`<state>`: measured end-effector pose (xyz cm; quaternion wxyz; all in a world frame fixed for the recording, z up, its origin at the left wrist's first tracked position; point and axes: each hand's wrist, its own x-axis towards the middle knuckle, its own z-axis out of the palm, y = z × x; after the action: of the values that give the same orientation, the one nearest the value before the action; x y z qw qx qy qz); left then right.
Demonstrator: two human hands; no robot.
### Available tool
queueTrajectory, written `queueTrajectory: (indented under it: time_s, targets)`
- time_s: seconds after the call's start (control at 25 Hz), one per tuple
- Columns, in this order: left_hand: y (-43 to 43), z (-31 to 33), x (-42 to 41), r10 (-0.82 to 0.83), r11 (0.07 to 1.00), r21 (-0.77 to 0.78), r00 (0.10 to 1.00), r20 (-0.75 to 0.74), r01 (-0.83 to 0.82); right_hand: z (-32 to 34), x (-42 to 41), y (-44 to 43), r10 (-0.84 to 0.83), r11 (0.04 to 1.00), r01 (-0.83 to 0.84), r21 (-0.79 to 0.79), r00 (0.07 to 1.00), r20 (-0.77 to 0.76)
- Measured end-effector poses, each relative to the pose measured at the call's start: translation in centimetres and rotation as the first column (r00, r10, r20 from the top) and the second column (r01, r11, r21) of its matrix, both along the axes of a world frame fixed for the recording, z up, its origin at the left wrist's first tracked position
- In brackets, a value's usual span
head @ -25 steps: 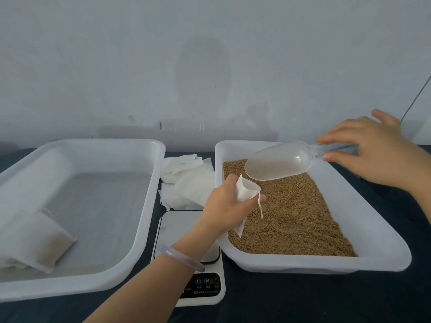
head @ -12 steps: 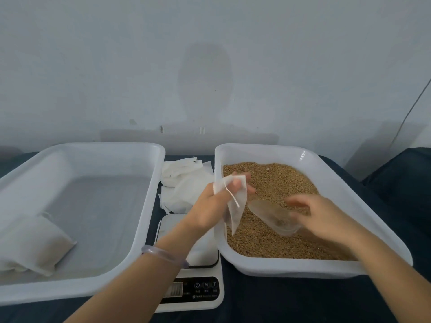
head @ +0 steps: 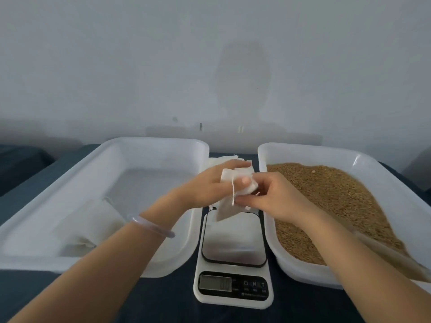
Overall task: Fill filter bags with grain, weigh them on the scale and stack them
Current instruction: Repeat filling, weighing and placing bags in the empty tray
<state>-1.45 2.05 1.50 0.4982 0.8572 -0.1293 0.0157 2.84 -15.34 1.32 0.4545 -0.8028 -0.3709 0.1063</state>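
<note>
Both hands meet over the scale. The left hand grips the bunched top of a white filter bag, its fingers curled round the cloth. The right hand comes in from the other side, its fingers pinched together on the bag's edge, just beside the thin drawstring that dangles between the two hands. The bag's long axis runs from the fingers downward and slightly toward the person, and its lower corner hangs free above the scale's plate without touching it. How much grain is inside cannot be told from this view.

The coming move likely turns on what lies straight below. The scale sits directly under the fingers, so once the string is drawn the bag only needs lowering. The left hand carries the bag's weight, so it seems the one to set it down. To the right of the fingers is the tray of grain, and to the left is the other tray, where a filled bag already lies. Spare bags sit just beyond the fingers. The scale's display is too blurred to read.
</note>
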Motion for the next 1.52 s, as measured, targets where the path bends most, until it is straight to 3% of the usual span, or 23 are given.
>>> queueTrajectory:
  time_s: [0.12, 0.2, 0.28, 0.44, 0.56, 0.72, 0.88, 1.24, 1.52]
  targets:
    - [1.2, -1.0, -0.1, 0.067, 0.91, 0.404, 0.994, 0.086, -0.096, -1.4, 0.2, 0.9, -0.058, 0.991, 0.073, -0.109, 0.989, 0.134]
    - [0.7, -1.9, 0.2, -0.016, 0.752, 0.657, 0.997, 0.082, -0.042, -2.1, 0.4, 0.8, -0.071, 0.968, 0.108, -0.228, 0.984, 0.165]
    - [0.2, -2.6, 0.4, -0.028, 0.663, 0.748, 0.998, 0.059, -0.025, -2.5, 0.7, 0.6, -0.062, 0.94, 0.125, -0.318, 0.978, 0.201]
    - [0.3, -3.0, 0.5, 0.066, 0.74, 0.668, 0.997, 0.045, -0.079, -2.6, 0.7, 0.4, -0.022, 0.907, 0.137, -0.399, 0.96, 0.28]
    - [0.4, -3.3, 0.6, 0.067, 0.687, 0.721, 0.996, 0.063, -0.092, -2.5, 0.4, 0.8, 0.026, 0.873, 0.137, -0.469, 0.946, 0.324]
    - [0.2, -3.6, 1.1, 0.019, 0.625, 0.778, 0.997, 0.07, -0.066, -2.6, 0.7, 1.8, 0.118, 0.754, 0.165, -0.635, 0.918, 0.379]
    - [0.0, -4.1, 1.9, -0.015, 0.576, 0.816, 0.998, 0.063, -0.043, -2.7, 0.9, 3.0, 0.162, 0.7, 0.214, -0.681, 0.882, 0.443]
    - [-0.1, -3.4, 2.0, -0.014, 0.573, 0.819, 1.0, -0.012, 0.018, -3.2, 1.5, 3.0, 0.167, 0.704, 0.208, -0.679, 0.881, 0.442]
    - [-0.4, -4.0, 1.0, 0.0, 0.53, 0.845, 0.996, 0.084, -0.071, -3.5, 1.0, 3.1, 0.136, 0.746, 0.195, -0.637, 0.892, 0.432]
